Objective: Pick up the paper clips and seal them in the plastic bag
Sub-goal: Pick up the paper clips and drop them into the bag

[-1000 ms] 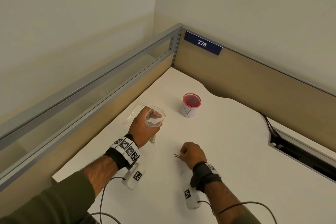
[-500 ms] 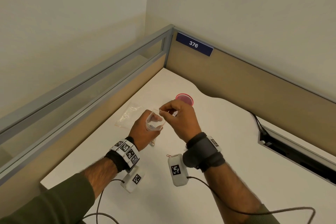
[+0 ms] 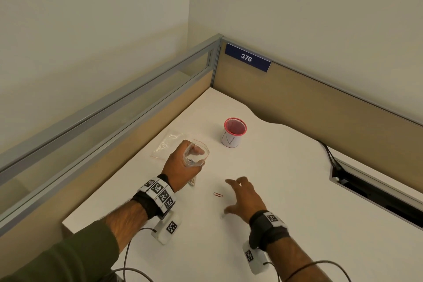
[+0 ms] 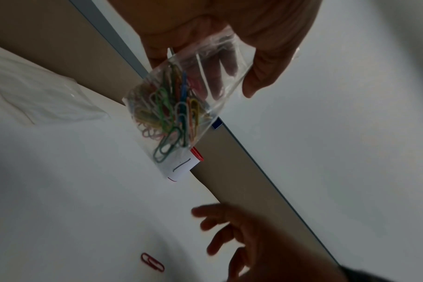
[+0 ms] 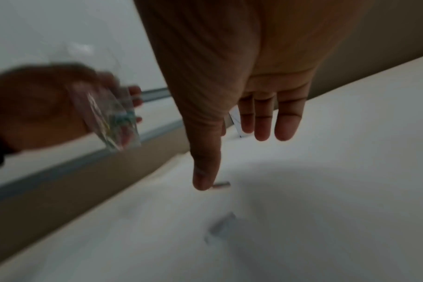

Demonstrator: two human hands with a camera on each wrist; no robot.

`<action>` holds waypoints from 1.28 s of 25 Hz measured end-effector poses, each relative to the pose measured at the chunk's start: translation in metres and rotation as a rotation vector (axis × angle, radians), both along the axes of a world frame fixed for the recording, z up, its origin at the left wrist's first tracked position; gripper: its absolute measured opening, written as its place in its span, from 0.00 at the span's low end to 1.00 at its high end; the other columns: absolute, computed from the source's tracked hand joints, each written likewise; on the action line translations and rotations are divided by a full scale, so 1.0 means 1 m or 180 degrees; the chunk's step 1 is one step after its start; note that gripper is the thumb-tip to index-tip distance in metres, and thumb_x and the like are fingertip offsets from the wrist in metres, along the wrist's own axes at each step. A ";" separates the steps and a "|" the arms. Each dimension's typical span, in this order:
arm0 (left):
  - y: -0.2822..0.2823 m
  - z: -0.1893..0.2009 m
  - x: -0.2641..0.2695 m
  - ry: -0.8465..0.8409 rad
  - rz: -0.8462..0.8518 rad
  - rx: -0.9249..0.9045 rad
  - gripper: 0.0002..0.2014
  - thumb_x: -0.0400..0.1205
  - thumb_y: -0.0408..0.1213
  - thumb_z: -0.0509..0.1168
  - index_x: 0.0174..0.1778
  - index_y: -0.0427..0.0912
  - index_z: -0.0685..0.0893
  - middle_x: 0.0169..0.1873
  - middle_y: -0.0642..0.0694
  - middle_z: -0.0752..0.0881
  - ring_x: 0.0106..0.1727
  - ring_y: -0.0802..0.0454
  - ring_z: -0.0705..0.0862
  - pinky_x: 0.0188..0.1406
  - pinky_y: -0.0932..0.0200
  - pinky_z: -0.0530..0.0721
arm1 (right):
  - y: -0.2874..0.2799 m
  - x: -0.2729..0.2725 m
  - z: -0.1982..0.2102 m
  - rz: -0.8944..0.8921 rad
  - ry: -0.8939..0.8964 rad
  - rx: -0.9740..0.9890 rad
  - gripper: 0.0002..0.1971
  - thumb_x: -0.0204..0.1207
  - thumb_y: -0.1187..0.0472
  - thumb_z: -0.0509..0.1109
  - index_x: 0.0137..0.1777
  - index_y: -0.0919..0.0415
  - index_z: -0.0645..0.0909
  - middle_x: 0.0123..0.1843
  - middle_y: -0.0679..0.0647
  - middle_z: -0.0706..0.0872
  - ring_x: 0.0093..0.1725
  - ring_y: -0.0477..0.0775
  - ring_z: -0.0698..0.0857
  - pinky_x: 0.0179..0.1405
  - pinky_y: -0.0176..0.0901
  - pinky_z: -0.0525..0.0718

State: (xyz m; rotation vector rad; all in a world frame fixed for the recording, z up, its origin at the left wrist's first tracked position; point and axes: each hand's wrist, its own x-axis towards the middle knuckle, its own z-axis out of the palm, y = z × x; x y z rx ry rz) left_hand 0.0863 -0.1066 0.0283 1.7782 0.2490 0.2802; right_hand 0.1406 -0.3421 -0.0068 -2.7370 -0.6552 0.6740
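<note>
Right hand [image 3: 243, 197] has dropped from the bag mouth, where it was half a second ago, back down to the desk; left hand has stayed put, bag held up as before.

Far left, by the partition: a second, flat bag [image 3: 168, 145] lies on the desk [image 3: 297, 190], not held.

Left hand [image 3: 183, 166]: raised above the desk, fingers and thumb curled round the clear bag [image 3: 196, 155], gripping it near the top with its mouth held open and facing up. Left wrist view shows the bag [image 4: 181, 106] hanging below the fingers [image 4: 261, 76], its lower part packed with clips [image 4: 172, 118] (green, blue, yellow, orange, pink, white, all tangled together).

Between the hands: one red clip [image 3: 218, 195] lies flat on the desk, apart from both hands. It shows in the left wrist view too [image 4: 152, 264], just beside the right hand's fingers [image 4: 217, 225] but not touched.

Right hand: low over the desk, palm down, fingers spread and fairly straight, holding nothing. In the right wrist view the thumb [image 5: 204, 171] points down toward the desk, with a small blurred object at its tip (too smeared to name); whether any fingertip touches the surface I cannot tell.

Behind, toward the corner: a red-rimmed cup [image 3: 234, 131] with a white wrap stands upright, well clear of both hands. Above it on the partition, a blue sign [image 3: 247, 57] reading 376.
</note>
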 end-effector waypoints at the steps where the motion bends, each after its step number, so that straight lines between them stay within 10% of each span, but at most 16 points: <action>1: 0.000 0.001 -0.002 -0.0003 0.0015 -0.0014 0.16 0.71 0.43 0.74 0.53 0.50 0.81 0.53 0.49 0.87 0.64 0.52 0.86 0.68 0.39 0.84 | 0.000 -0.002 -0.010 0.0033 0.0056 -0.0091 0.47 0.60 0.46 0.82 0.78 0.42 0.62 0.73 0.50 0.65 0.71 0.54 0.69 0.66 0.48 0.79; 12: 0.019 0.014 -0.011 -0.0007 0.0158 0.0135 0.17 0.72 0.42 0.74 0.56 0.47 0.81 0.55 0.47 0.88 0.64 0.53 0.86 0.69 0.44 0.84 | 0.038 0.015 -0.034 -0.0218 -0.0057 -0.0036 0.13 0.75 0.51 0.71 0.57 0.55 0.82 0.60 0.54 0.80 0.61 0.57 0.80 0.58 0.46 0.78; 32: 0.017 0.001 0.005 -0.0069 0.0113 0.0061 0.20 0.72 0.41 0.75 0.59 0.43 0.81 0.56 0.47 0.87 0.64 0.52 0.86 0.69 0.43 0.85 | 0.054 0.000 -0.035 0.0149 -0.0306 -0.0376 0.10 0.78 0.60 0.61 0.54 0.63 0.81 0.55 0.59 0.83 0.55 0.61 0.84 0.53 0.49 0.83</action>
